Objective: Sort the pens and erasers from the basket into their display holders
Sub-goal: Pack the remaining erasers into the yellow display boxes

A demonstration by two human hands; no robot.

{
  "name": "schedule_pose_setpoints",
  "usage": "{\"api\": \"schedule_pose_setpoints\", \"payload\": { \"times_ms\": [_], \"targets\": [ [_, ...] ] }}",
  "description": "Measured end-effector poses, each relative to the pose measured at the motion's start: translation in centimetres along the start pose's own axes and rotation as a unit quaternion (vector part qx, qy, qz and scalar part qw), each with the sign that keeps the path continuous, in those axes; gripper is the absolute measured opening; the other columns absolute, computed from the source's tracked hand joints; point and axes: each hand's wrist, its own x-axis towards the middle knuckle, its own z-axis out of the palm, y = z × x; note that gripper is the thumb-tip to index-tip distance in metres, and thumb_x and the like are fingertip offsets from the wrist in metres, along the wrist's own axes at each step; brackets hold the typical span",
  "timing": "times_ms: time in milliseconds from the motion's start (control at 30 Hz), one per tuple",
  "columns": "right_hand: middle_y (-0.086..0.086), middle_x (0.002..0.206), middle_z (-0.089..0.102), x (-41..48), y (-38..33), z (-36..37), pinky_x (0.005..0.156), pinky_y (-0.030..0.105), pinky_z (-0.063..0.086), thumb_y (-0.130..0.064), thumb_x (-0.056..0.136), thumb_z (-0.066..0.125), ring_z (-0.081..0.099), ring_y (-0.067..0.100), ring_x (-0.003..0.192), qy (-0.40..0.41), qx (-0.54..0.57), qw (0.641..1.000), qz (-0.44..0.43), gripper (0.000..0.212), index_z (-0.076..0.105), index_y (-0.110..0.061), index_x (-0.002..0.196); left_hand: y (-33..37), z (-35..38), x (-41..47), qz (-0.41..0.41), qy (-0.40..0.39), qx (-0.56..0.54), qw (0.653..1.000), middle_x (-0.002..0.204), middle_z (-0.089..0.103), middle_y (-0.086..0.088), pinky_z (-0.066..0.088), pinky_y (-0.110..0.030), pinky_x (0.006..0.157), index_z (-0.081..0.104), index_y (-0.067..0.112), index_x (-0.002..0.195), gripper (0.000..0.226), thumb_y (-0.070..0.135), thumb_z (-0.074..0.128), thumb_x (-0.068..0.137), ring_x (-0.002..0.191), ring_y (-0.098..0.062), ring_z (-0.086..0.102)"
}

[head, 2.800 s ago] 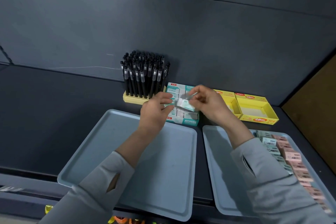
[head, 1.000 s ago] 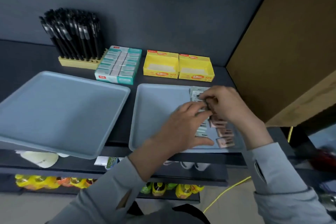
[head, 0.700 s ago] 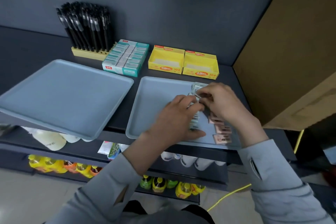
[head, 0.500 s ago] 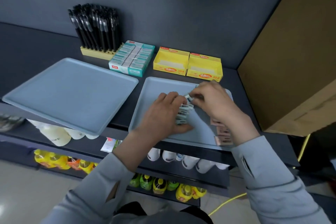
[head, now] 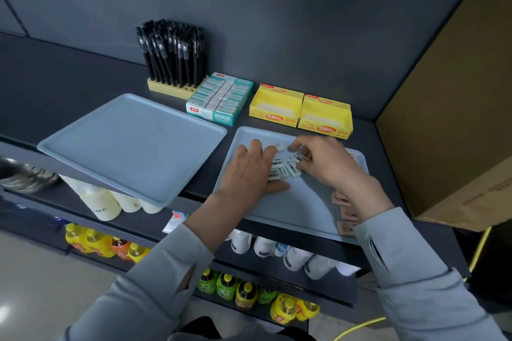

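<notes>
Grey sleeves (head: pixel 155 293) reach up from the bottom edge toward a dark shelf (head: pixel 69 86). Below its front lip, lower shelves hold white bottles (head: pixel 102 203) and yellow and green drink bottles (head: pixel 243 292).

Both hands work over the right tray (head: pixel 299 205), a pale blue one at the shelf's front. The left hand (head: pixel 249 174) lies with its fingers stretched out and flat against a small cluster of white erasers (head: pixel 286 170) in the middle of the tray, thumb spread toward the near side. The right hand (head: pixel 332 166) is just beside it, its fingers curled, pinching one of the white erasers at the top of the cluster. A column of pink erasers (head: pixel 346 212) lies along the tray's right edge, partly hidden by the right wrist.

To the left sits the left tray (head: pixel 133 141), its near corner overhanging the shelf. Behind the trays stand a teal box (head: pixel 221 101) packed with erasers and, to its right, two yellow boxes (head: pixel 274 106) side by side. Farther left, black pens (head: pixel 173 50) stand upright in a yellow holder (head: pixel 169 89) against the dark wall. A cardboard box (head: pixel 457 108) fills the right side.
</notes>
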Motion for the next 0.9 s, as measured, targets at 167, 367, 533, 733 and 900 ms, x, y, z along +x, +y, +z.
{"api": "schedule_pose_setpoints", "payload": {
  "times_ms": [167, 367, 533, 733, 900],
  "targets": [
    [0.003, 0.128, 0.06, 0.2, -0.1, 0.2, 0.095, 0.034, 0.043, -0.012, 0.086, 0.066, 0.052, 0.024, 0.119, -0.006, -0.002, 1.0, 0.013, 0.043, 0.059, -0.024, 0.127, -0.6, 0.7, -0.9, 0.012, 0.014, -0.03, 0.999, 0.116, 0.043, -0.007, 0.04, -0.035, 0.092, 0.047, 0.02, 0.125, 0.067, 0.069, 0.056, 0.08, 0.1, -0.025, 0.043],
    [0.004, 0.129, 0.061, 0.6, -0.3, 0.0, 0.096, 0.032, 0.042, -0.021, 0.087, 0.069, 0.053, 0.025, 0.12, -0.037, -0.009, 0.999, 0.033, 0.046, 0.059, -0.017, 0.132, -0.5, 0.6, -0.4, 0.018, -0.015, -0.022, 1.0, 0.115, 0.045, -0.007, 0.044, -0.038, 0.091, 0.043, 0.027, 0.134, 0.068, 0.069, 0.054, 0.082, 0.102, -0.026, 0.043],
    [0.003, 0.128, 0.061, 0.7, -0.5, -0.1, 0.098, 0.035, 0.044, -0.032, 0.088, 0.069, 0.052, 0.025, 0.121, -0.048, 0.004, 0.998, 0.038, 0.046, 0.059, -0.021, 0.131, -0.2, -0.3, -0.3, 0.04, -0.011, -0.058, 0.997, 0.114, 0.046, -0.008, 0.049, -0.038, 0.083, 0.045, 0.024, 0.127, 0.056, 0.057, 0.061, 0.085, 0.1, -0.027, 0.05],
    [-0.003, 0.102, 0.057, 0.6, -1.1, -0.1, 0.079, 0.028, 0.037, -0.02, 0.082, 0.074, 0.053, 0.022, 0.107, -0.055, 0.018, 0.998, 0.013, 0.037, 0.063, -0.025, 0.118, 0.9, -0.3, -0.3, 0.043, 0.032, -0.069, 0.996, 0.109, 0.058, -0.009, 0.036, -0.032, 0.07, 0.041, 0.013, 0.124, 0.043, 0.031, 0.056, 0.088, 0.091, -0.032, 0.059],
    [-0.006, 0.103, 0.06, 0.3, -1.0, -0.7, 0.077, 0.028, 0.04, -0.018, 0.08, 0.078, 0.052, 0.016, 0.096, -0.037, 0.038, 0.998, 0.015, 0.036, 0.062, -0.026, 0.111, -0.3, -1.3, 0.6, -0.029, 0.079, -0.118, 0.989, 0.108, 0.057, -0.007, 0.039, -0.034, 0.068, 0.042, 0.014, 0.124, 0.042, 0.021, 0.059, 0.087, 0.086, -0.033, 0.06]
  ]
}}
